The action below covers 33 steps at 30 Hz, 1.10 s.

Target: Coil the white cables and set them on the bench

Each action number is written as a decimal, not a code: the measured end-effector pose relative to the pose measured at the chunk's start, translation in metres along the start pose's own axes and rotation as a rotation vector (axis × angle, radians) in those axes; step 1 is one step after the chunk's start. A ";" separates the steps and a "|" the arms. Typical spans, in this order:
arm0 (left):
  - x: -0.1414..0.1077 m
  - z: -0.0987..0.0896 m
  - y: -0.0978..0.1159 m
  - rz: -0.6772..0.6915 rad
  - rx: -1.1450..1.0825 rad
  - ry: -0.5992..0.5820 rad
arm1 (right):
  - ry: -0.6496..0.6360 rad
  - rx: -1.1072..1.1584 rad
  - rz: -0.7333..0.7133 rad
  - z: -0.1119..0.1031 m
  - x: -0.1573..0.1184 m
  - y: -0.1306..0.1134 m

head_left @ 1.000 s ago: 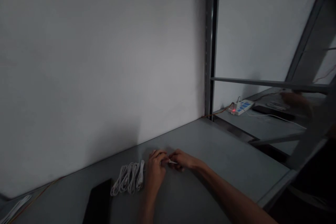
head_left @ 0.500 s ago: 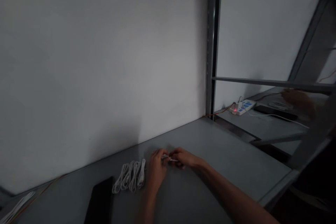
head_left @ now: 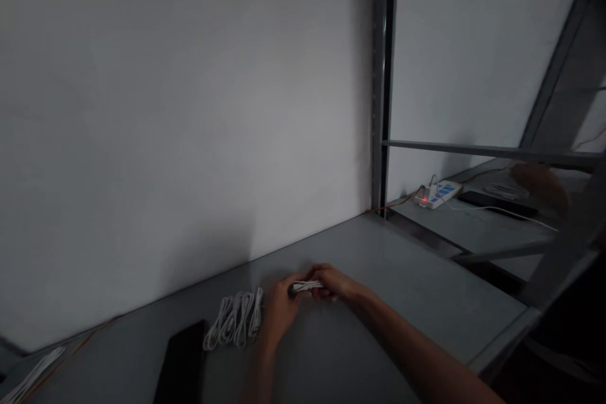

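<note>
Two hands, left (head_left: 280, 303) and right (head_left: 331, 284), pinch a white cable bundle (head_left: 307, 285) at lower centre, probably light, springy and best held round its middle, where loops can't fan out.

The white cable bundle (head_left: 307, 285) is gathered into a short, narrow hank, its strands lying close together and partly crossing near the middle. It lies roughly crosswise between the left hand (head_left: 279, 308) and the right hand (head_left: 332, 284), held above the bench (head_left: 355, 347), each end partly hidden by fingers. A small dark part shows at its left-hand end, too small to identify. Whether a tie wraps the strands cannot be told.
</note>
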<state>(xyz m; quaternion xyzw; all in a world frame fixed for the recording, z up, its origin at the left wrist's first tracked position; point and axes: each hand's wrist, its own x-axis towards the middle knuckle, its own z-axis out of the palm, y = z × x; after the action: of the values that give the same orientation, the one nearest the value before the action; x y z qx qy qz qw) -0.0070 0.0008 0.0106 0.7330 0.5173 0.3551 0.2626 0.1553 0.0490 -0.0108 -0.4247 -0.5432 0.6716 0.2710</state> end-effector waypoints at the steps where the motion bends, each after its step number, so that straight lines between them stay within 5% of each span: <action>1: 0.000 0.000 0.000 0.001 -0.008 -0.005 | 0.009 0.001 -0.006 -0.001 0.002 0.002; 8: 0.000 0.005 -0.006 -0.049 -0.038 0.055 | 0.168 -0.005 -0.107 -0.002 0.008 0.006; 18: 0.002 0.003 -0.007 -0.136 -0.381 0.186 | 0.161 0.011 -0.215 -0.002 0.000 0.002; 33: 0.000 0.004 -0.009 -0.221 -0.349 0.209 | 0.214 -0.007 -0.273 0.000 0.003 0.009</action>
<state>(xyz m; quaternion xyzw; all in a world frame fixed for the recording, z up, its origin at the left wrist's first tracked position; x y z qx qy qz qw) -0.0090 0.0038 0.0015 0.5747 0.5494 0.4824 0.3676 0.1547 0.0497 -0.0199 -0.4170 -0.5663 0.5776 0.4144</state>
